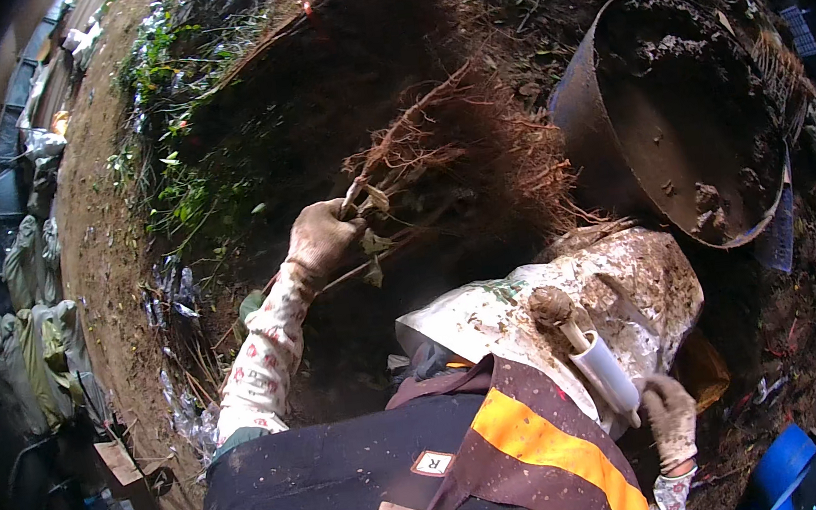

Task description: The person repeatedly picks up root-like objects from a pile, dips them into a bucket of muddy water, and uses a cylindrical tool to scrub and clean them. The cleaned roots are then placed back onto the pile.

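My left hand (321, 237), in a dirty light glove, is closed around the stems of a bundle of bare-root saplings (407, 154). Their reddish, bushy roots (529, 166) fan out to the right, and a few withered leaves hang by the fist. Across my lap lies a mud-stained white plastic sheet (475, 313). On it rests a white roll of plastic film (605, 372) on a wooden stick with a muddy upper end. My right hand (670, 418), also gloved, is beside the roll's lower end; its fingers are not clear enough to show whether they grip anything.
A big mud-coated tub (603, 112) leans open at the right, with wet mud (709, 205) inside. Beyond my left hand lies a large heap of rooted plants (402, 24), with green leafy stems (177, 130) to its left. A blue plastic object (786, 464) is at lower right.
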A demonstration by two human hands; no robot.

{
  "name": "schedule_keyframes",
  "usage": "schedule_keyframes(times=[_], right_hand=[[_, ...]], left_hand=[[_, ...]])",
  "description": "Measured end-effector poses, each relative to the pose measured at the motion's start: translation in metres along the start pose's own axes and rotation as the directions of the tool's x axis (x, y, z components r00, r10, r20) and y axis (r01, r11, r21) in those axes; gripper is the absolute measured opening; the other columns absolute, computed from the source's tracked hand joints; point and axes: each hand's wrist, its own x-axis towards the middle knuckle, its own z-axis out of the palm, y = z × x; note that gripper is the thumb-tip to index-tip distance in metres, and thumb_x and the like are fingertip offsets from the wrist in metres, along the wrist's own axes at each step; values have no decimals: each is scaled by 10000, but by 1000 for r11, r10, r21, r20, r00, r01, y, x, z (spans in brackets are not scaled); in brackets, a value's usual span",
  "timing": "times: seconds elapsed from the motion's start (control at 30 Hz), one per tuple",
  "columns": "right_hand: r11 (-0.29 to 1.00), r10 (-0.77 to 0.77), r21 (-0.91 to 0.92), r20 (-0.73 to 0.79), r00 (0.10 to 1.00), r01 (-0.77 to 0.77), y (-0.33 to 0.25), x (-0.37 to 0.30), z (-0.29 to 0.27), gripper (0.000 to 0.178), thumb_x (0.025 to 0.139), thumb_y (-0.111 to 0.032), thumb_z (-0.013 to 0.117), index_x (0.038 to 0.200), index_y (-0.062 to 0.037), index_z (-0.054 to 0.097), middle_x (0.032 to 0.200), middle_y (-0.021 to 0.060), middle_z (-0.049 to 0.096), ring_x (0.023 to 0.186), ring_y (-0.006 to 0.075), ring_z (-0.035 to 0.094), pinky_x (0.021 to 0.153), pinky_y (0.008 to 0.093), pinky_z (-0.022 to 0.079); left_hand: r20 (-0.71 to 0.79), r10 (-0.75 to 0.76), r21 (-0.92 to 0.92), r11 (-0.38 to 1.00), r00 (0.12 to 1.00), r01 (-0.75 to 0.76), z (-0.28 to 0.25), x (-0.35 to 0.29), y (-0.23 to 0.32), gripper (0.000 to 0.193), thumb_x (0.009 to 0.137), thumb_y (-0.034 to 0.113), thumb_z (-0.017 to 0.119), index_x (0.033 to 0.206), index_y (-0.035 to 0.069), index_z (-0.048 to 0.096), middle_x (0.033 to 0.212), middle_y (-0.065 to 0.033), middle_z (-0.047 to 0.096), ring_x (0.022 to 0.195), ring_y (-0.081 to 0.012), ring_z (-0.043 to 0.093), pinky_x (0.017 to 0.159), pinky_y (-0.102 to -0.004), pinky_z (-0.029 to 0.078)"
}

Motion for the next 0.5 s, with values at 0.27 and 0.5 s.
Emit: schedule_keyframes(times=[0.27,0.5], right_hand=[[882,-472,-39,-38,881,470,-148,117,-20,360,879,-93,691,1227,-40,618,1122,185,690,1019,311,689,873,374,533],[271,-772,686,-264,578,675,-265,304,69,373,1023,-267,575,1293,-12,541,1057,39,636,783,130,554,741,276,502]], left_hand=[[-162,117,-523,832,980,-185,-79,-54,24,105,885,67,717,963,3,691,808,33,634,718,-55,548,675,-228,457],[81,382,-369,870,921,-328,-80,-33,75,155,838,62,775,968,12,708,885,47,660,815,-63,563,797,-255,489]])
